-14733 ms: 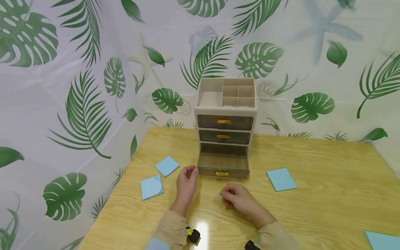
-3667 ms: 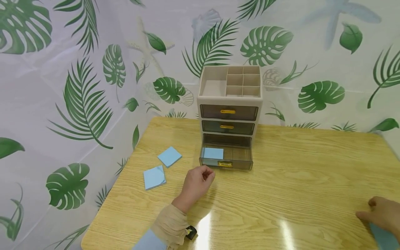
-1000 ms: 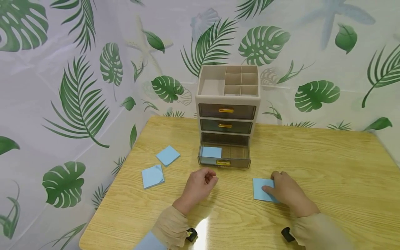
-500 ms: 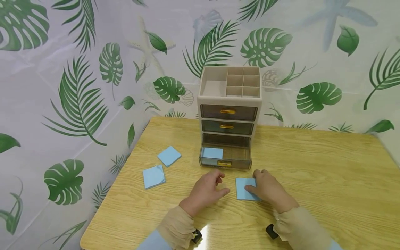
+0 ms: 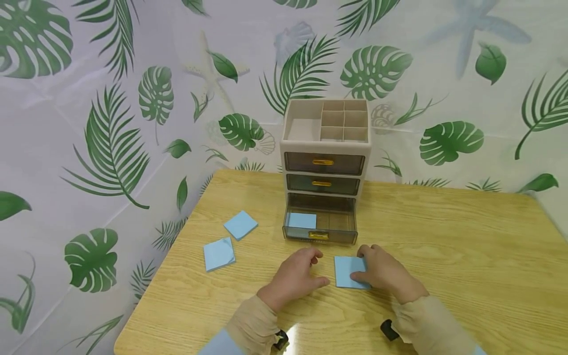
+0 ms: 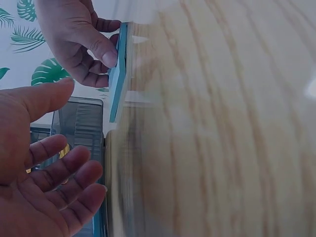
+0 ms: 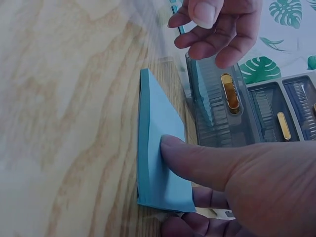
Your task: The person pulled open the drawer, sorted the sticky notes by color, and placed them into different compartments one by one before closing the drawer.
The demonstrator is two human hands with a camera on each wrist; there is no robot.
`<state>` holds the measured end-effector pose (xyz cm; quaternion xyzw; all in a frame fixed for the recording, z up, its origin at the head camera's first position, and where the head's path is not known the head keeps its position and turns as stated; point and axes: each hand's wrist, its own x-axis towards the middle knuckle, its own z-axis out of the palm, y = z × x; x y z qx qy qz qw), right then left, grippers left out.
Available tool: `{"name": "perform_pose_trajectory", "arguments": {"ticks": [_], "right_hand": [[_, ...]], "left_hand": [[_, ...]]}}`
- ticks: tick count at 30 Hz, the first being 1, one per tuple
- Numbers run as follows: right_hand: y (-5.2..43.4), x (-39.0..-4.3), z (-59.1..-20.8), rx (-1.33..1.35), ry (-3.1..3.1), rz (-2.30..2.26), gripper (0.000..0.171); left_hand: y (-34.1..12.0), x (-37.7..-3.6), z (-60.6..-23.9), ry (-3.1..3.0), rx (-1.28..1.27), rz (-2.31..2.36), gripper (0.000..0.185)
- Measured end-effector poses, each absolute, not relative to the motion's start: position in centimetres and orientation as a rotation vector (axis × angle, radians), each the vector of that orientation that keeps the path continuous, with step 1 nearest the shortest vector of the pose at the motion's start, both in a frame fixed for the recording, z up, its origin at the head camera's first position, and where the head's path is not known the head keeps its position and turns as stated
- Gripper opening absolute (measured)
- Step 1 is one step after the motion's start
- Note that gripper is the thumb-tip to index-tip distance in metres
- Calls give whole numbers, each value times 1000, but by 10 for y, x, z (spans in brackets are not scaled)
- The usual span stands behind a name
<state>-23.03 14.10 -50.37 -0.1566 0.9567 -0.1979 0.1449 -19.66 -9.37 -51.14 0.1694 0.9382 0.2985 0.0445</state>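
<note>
**A:** What are you holding right now?

**B:** Your right hand (image 5: 383,274) has a pale blue sticky-note pad (image 5: 349,270), a thin square block with clean edges. The grip is a pinch: your thumb (image 7: 197,160) presses on its top face while fingers curl under its right edge. It lies on the wooden desk (image 5: 443,256), just in front of the open bottom drawer (image 5: 320,226).

**A:** Which way does it sit?

**B:** Its near right side is lifted slightly off the desk and its left edge is down. It is close to square, so it has no clear long axis; its sides run nearly parallel to the drawer front.

**A:** And your left hand?

**B:** Your left hand (image 5: 295,277) rests just beside the pad's left edge, fingers loosely spread, holding nothing.

**A:** How much room is there?

**B:** The drawer belongs to a beige three-drawer organizer (image 5: 325,148) standing at the back of the desk. The two upper drawers are closed. The open drawer already has one blue pad (image 5: 302,220) in its left half; its right half shows bare floor. Two more blue pads (image 5: 240,225) (image 5: 219,254) lie well to the left, near the desk's left edge. To the right, the desk is open wood.
</note>
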Motion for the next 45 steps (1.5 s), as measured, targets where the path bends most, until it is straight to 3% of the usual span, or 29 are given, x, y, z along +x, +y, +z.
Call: {"name": "perform_pose_trajectory", "arguments": {"ticks": [30, 37, 45], "right_hand": [[137, -231, -504, -420, 2709, -634, 54], [137, -226, -499, -460, 2694, -758, 34], [134, -221, -486, -545, 2735, -932, 26]], "left_hand": [[-93, -195, -513, 2845, 552, 910, 46], [-92, -196, -515, 2836, 552, 936, 41], [-93, -196, -516, 2838, 519, 982, 38]]}}
